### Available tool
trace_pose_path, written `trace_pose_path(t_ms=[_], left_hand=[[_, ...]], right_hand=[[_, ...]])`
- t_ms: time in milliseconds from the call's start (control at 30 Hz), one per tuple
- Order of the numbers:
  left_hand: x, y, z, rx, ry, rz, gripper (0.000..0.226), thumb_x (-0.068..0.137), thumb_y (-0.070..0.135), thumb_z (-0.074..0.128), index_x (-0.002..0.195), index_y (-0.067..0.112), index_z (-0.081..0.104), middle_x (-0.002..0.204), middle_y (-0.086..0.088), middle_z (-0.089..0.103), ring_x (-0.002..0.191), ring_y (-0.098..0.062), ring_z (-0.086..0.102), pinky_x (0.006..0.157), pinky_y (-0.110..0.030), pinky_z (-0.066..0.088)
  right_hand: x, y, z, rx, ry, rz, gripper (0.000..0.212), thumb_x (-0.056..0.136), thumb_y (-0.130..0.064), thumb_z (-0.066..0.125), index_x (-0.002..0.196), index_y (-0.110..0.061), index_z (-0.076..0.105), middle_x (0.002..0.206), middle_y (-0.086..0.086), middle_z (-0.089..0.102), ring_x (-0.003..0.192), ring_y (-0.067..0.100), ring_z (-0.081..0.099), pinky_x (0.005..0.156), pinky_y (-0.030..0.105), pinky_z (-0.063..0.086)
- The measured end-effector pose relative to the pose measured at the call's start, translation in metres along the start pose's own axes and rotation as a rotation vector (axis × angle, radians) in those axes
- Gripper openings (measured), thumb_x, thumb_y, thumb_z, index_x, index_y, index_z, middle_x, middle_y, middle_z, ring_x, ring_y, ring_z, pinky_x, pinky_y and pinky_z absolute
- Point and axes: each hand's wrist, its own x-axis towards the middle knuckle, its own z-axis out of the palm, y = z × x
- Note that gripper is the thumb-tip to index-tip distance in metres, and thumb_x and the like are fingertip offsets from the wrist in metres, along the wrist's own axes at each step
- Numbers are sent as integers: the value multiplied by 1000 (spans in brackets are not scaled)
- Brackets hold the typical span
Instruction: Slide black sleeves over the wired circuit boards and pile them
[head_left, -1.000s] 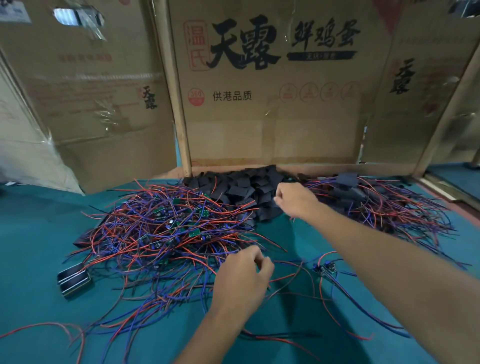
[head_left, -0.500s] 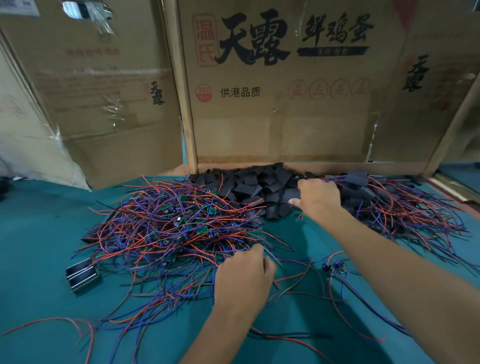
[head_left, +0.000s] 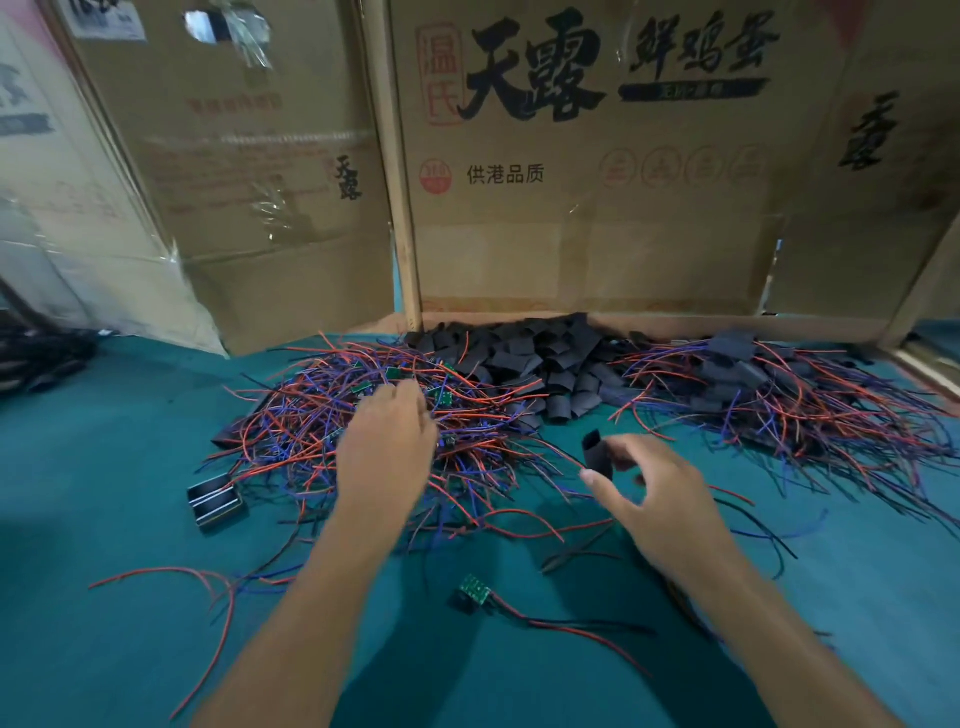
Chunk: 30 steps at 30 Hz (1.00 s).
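Cardboard panels (head_left: 597, 218) printed with large black characters stand upright along the far edge of the green table (head_left: 104, 597), closing off the back. In front of them, left of centre, lies a wide tangle of wired circuit boards (head_left: 374, 415), red and blue leads running every way, small green boards only partly visible among them. Behind and right of it sits a heap of loose black sleeves (head_left: 535, 358), hard against the cardboard. Further right is a pile of sleeved boards (head_left: 769, 395), leads trailing toward the table's right edge.

The left hand (head_left: 387, 447) lies palm down over the tangle, fingers reaching into the wires; whether it grips anything cannot be told, as the fingertips are hidden. The right hand (head_left: 660, 499) pinches one black sleeve (head_left: 597, 452) between thumb and fingers, held above the table with its long axis near upright, its lower end hidden by the hand.

A single circuit board (head_left: 475, 592) lies near the front between the forearms, its leads running right. A small dark metal-edged item (head_left: 215, 501) lies left of the tangle; its nature is unclear. Dark objects at the far left edge are blurred.
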Motion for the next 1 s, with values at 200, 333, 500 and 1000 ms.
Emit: trace_pose_path(t_ms=[200,333,500,1000], left_hand=[[28,-53,-8,271,-468,45,29,90,37,70,102,21,49,106,-1,55,99,-25,51,85,-39,45],[33,-63,-11,203,-420,106,21,90,40,69,98,24,57,100,3,64,92,-22,60,80,-36,49],[45,-65,-27,267,-310,189,9,94,36,62,91,32,69,89,9,71,88,-20,66,74,-33,51],[35,-40,-28,168,-302,144,19,94,25,66,111,17,66,107,-6,59,102,-27,57,88,-40,48]], right_hand=[[1,0,9,-108,-63,-25,33,89,-42,63,116,-23,59,108,-8,58,104,15,53,88,30,43],[2,-2,8,-127,-61,-46,35,90,-42,62,118,-21,58,109,-6,57,105,16,52,88,30,43],[2,1,5,-158,-68,-28,37,93,-43,60,123,-21,55,113,-6,56,107,13,50,89,25,39],[2,2,4,-145,-39,-39,33,92,-42,60,119,-23,56,107,-9,54,101,13,50,85,30,44]])
